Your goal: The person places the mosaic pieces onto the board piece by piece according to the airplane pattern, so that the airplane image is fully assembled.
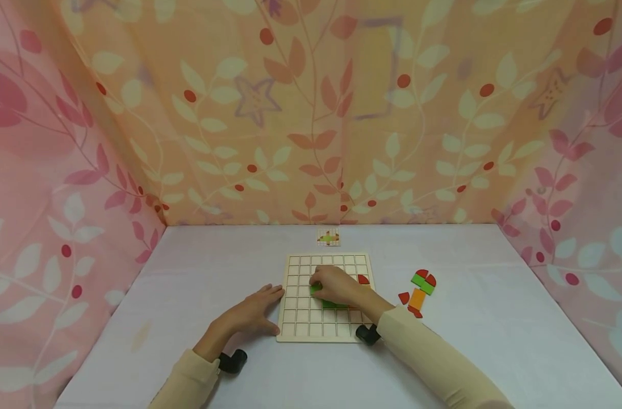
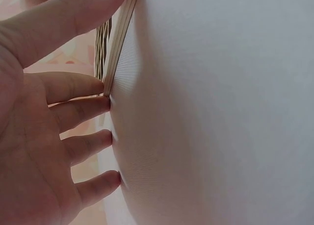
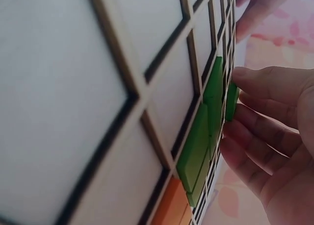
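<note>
A wooden grid board (image 1: 300,326) lies on the table. My left hand (image 1: 251,311) rests beside it, fingers extended, with thumb and fingertips against its left edge; the left wrist view shows the fingers spread along that edge. Over the middle of the board, my right hand (image 1: 336,284) pinches a small green tile (image 3: 232,101) between thumb and fingers, at the grid's surface. Nearby on the grid sit other green tiles (image 3: 196,149) and an orange tile (image 3: 171,205). A red rounded piece (image 1: 363,279) lies toward the board's right side. My right hand covers part of the board.
Right of the board lie loose pieces: green tiles (image 1: 420,279), an orange tile (image 1: 417,299), and several red rounded pieces (image 1: 404,297). A small pattern card (image 1: 328,236) lies behind the board. Patterned curtains (image 1: 311,113) enclose the white table (image 1: 188,267) at the back and sides.
</note>
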Demonstrator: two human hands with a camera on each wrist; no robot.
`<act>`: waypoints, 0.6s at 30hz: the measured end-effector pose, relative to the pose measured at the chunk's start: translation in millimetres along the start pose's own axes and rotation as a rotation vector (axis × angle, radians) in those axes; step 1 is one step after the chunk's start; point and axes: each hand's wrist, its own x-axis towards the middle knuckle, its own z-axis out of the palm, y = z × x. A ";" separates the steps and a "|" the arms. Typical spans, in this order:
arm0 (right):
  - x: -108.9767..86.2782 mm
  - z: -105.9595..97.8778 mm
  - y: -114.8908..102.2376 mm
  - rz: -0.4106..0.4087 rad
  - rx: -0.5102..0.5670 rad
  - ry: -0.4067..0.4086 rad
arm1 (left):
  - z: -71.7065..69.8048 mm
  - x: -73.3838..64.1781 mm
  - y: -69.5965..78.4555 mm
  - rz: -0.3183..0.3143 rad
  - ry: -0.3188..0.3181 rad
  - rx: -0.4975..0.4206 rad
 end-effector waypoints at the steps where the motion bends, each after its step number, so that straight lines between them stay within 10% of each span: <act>1: 0.6 0.3 -0.2 -0.001 -0.001 -0.001 | -0.1 0.1 0.0 0.001 0.000 -0.001; 18: 4.2 5.1 1.0 0.044 -0.016 -0.031 | 0.6 1.3 0.0 -0.015 -0.004 0.000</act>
